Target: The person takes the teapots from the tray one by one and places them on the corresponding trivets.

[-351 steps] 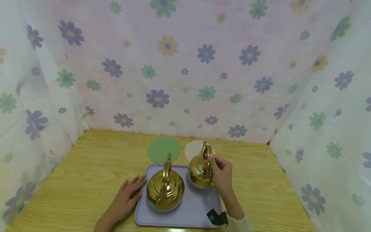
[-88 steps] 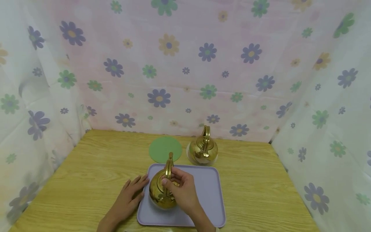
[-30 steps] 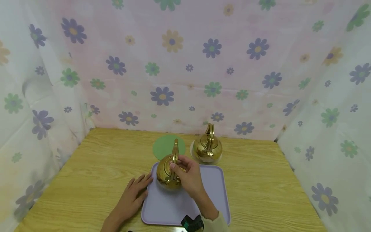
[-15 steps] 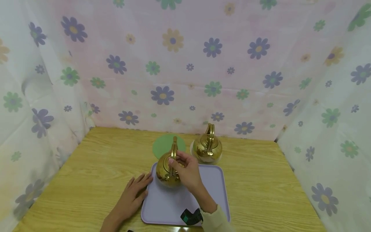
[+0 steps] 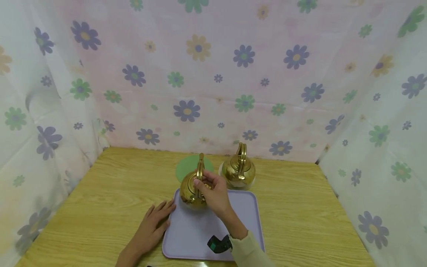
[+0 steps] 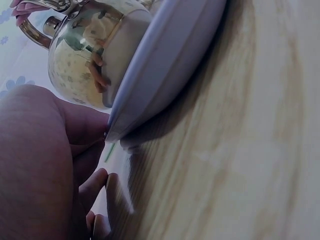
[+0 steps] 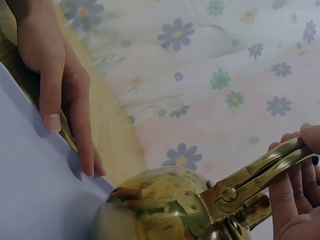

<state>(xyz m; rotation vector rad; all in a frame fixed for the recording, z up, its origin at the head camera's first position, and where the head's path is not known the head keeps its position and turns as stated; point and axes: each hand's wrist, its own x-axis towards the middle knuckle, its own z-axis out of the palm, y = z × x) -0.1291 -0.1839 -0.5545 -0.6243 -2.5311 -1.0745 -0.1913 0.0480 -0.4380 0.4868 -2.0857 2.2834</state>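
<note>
Left hand (image 5: pixel 151 226): flat on the desk (image 5: pixel 100 200), straight fingers against the tray (image 5: pixel 213 237) edge, apparently steadying it.
Right hand (image 5: pixel 213 196): fingers curled round the kettle (image 5: pixel 191 191) handle, holding it above the tray's far edge, near the green mat (image 5: pixel 185 167).
Second kettle (image 5: pixel 238 170): stands on a pale mat, right.

wooden table (image 5: pixel 100 193), lilac tray (image 5: pixel 197 237), green mat (image 5: pixel 186 168)

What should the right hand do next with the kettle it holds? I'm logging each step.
Probably carry the gold kettle on to the green mat: the right hand grips its handle at the tray's far edge, and the other kettle stands on its own mat.
</note>
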